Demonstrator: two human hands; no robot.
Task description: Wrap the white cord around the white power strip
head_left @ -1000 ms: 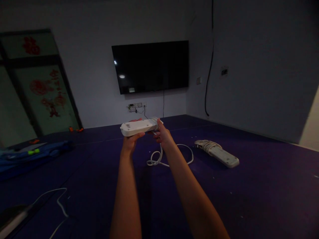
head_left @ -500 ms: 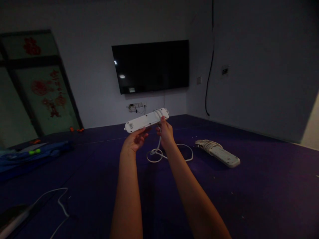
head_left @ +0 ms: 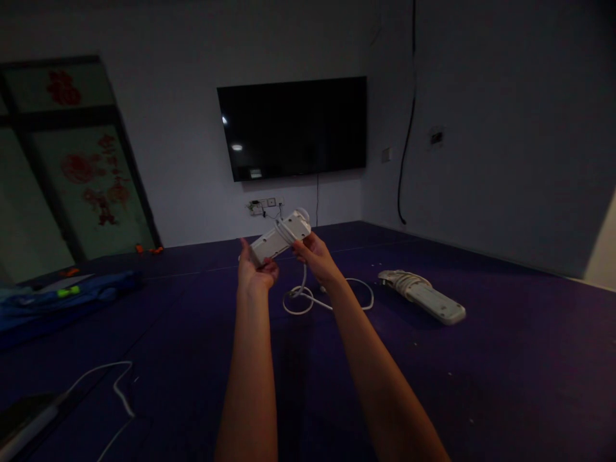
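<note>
A white power strip (head_left: pixel 270 246) is held up in front of me, tilted, with its right end higher. Turns of its white cord are wrapped around that right end. My left hand (head_left: pixel 256 271) grips the lower left end, thumb on the far side and fingers beneath. My right hand (head_left: pixel 315 255) is closed at the right end, thumb and fingers pinching near the wrapped cord; I cannot tell whether it holds cord, strip or both. Loose white cord (head_left: pixel 299 312) hangs from the strip and lies in loops on the purple floor below.
Right of my hands, a second power strip (head_left: pixel 436 301) lies on the floor (head_left: pixel 520 359), cord wound around it. Blue cloth (head_left: pixel 103 287) lies at left. A white cable (head_left: pixel 118 388) runs near the lower left. A television (head_left: pixel 293 128) hangs on the far wall.
The power strip has turned and tipped, its left end nearer me and its right end shifted left. My left hand has moved from underneath to around its end; my right hand sits slightly lower.
</note>
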